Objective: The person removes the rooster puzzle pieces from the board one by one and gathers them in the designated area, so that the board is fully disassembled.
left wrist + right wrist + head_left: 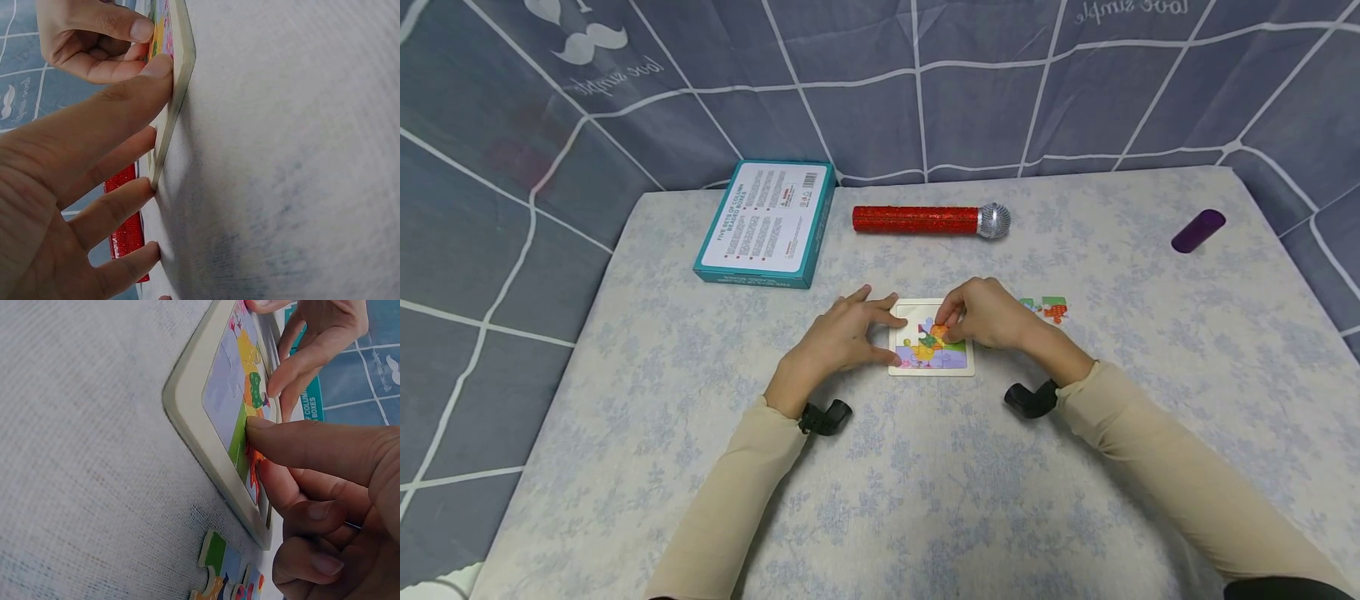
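A small jigsaw puzzle tray [931,372] with a pale frame lies flat on the table, partly filled with colorful pieces. My left hand [844,332] is at its left side, fingers spread and fairly straight; the thumb and a finger touch the frame. Over the right part of the tray, my right hand [988,315] pinches an orange puzzle piece [939,331] between thumb and index finger, low against the other pieces. The fingers partly hide that piece. Loose puzzle pieces [1054,308] lie just right of the tray, some behind the right wrist.
Behind the tray lies a red glittery microphone [916,220] with a silver head. A teal and white box [767,221] sits at the back left. A dark purple cylinder [1198,231] is at the far right. Grey-blue checked cloth [865,125] hangs behind the table.
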A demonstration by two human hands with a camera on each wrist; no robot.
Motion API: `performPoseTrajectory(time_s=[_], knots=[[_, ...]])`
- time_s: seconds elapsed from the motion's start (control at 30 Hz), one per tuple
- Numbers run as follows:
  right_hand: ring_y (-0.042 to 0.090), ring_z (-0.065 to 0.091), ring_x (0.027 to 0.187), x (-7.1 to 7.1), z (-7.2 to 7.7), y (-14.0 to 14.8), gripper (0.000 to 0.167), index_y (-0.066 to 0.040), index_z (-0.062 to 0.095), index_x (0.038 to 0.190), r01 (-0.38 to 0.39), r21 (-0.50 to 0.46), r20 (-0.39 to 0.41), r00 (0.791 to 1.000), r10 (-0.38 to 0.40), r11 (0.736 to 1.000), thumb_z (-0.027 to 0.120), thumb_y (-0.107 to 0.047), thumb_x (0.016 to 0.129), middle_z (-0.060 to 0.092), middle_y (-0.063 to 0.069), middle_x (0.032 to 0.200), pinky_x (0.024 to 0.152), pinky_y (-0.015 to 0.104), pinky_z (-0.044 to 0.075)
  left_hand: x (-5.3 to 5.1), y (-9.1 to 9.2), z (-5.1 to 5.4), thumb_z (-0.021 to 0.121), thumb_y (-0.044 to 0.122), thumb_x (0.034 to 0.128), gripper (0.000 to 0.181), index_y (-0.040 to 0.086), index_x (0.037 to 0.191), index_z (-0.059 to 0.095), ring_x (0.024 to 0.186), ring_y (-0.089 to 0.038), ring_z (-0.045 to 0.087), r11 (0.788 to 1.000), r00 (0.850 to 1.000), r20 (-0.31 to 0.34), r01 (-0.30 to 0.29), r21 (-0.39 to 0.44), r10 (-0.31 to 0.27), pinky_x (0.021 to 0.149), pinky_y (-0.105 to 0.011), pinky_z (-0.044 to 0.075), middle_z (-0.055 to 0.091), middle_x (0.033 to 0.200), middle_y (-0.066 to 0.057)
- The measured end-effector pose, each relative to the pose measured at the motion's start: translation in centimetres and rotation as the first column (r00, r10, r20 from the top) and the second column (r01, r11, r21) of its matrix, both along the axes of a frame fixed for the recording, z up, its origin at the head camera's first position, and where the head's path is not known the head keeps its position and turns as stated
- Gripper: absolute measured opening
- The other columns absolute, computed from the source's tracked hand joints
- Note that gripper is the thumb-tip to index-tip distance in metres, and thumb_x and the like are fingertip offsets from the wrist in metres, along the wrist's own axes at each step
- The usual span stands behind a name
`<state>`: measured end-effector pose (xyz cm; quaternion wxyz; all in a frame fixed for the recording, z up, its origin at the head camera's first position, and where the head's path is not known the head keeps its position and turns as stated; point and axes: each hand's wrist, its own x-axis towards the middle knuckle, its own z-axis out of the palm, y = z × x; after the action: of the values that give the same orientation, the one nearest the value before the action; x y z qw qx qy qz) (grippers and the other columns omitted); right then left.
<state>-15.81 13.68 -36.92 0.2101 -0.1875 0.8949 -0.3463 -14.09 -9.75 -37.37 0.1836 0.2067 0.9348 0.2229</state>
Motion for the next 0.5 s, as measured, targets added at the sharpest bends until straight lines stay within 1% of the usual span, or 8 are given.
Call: performPoseTrajectory(time_s=[0.5], knots=[[0.016, 0.059, 0.073, 0.05, 0.11, -0.27, 0.014, -0.008, 0.075, 0.088, 0.021, 0.003, -0.002, 1.000, -0.021, 1.000, 0.079, 0.000, 0.077, 0.066, 0.001, 0.074, 0.068, 0.030, 0.046, -0.03, 0.02, 0.11, 0.088, 0.030, 0.0734, 0.058, 0.018, 0.127, 0.069, 0.149, -0.030, 0.016, 1.000, 1.000, 0.007, -0.001, 0.002, 0.001, 0.118, -0.054, 0.012, 0.040, 0.153, 0.002]])
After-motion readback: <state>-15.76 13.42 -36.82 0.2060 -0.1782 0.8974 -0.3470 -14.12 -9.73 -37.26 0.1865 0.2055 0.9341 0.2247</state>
